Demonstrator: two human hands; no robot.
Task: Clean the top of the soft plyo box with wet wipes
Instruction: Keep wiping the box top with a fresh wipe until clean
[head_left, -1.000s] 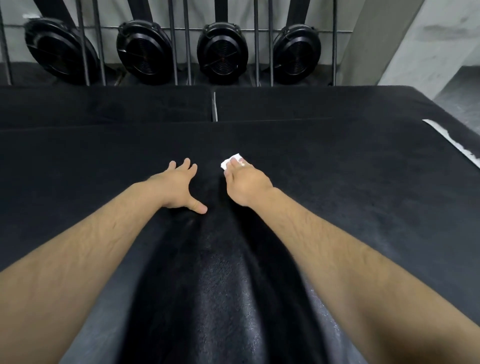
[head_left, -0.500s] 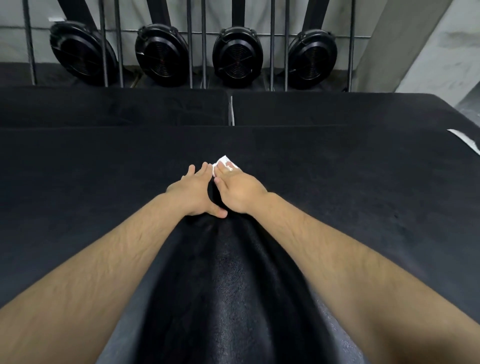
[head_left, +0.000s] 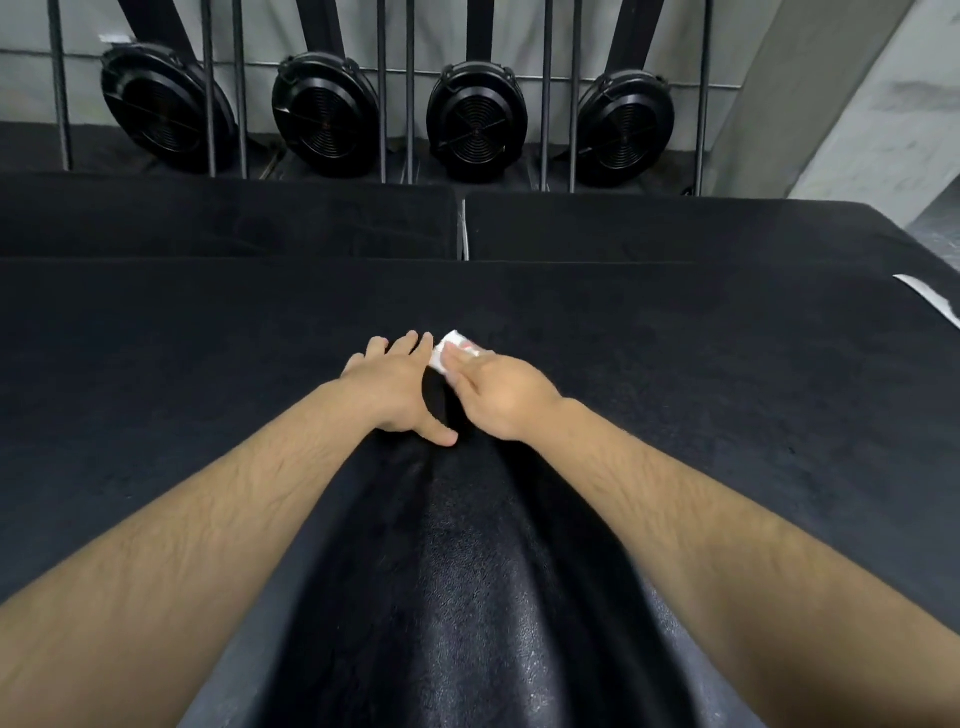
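The light is soft, even and rather dim, and seems to fall from above. It leaves the matte black padded top of the soft plyo box (head_left: 675, 389) nearly featureless toward the far side. Close to the camera the same surface takes a speckled sheen, with pale grey glare beside each of the two bare forearms (head_left: 701, 545) and a broad darker band between them. A soft shadow pools between the left hand (head_left: 395, 384) and the right hand (head_left: 498, 395). The small white wet wipe (head_left: 440, 362) is the brightest spot, slightly smeared and nearly washed out. Wide-angle distortion leans the thin grey metal bars (head_left: 58, 88) outward at the edges, and the forearms look soft near the lower corners.
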